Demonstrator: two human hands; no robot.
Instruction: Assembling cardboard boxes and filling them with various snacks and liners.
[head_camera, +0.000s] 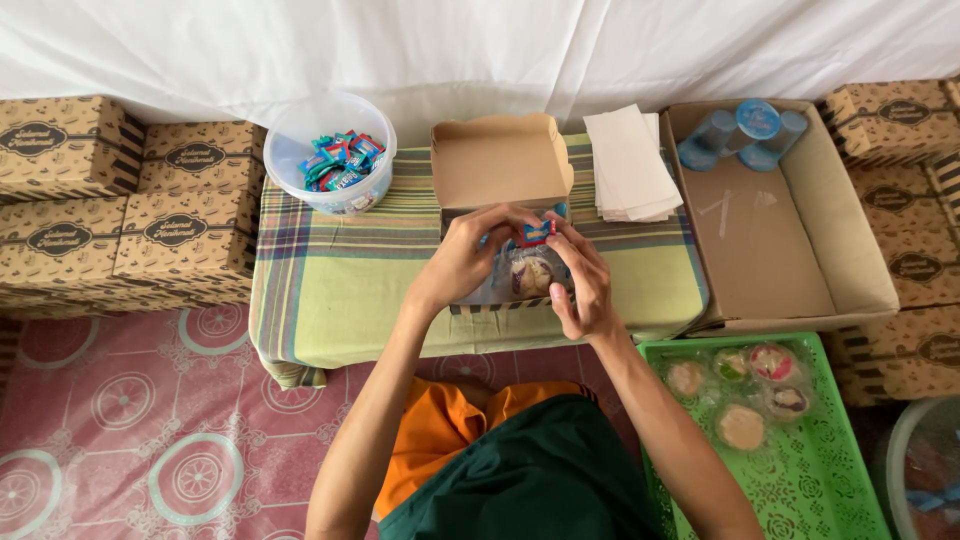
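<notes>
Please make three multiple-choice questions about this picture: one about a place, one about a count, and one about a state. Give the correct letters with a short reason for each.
1. Where is the clear tub of sweets?
A. on the striped cloth, left of the open box
B. in the green tray
C. on the floor

2. How many blue-lidded cups lie in the large carton?
A. one
B. three
C. six

3. What state is the box under the hands in?
A. taped shut
B. crushed flat
C. open, lid raised

Answers:
1. A: the tub stands on the cloth at its back left.
2. B: three cups lie in the carton's far corner.
3. C: its lid stands up while the left hand and right hand hold a small wrapped sweet above it.
</notes>
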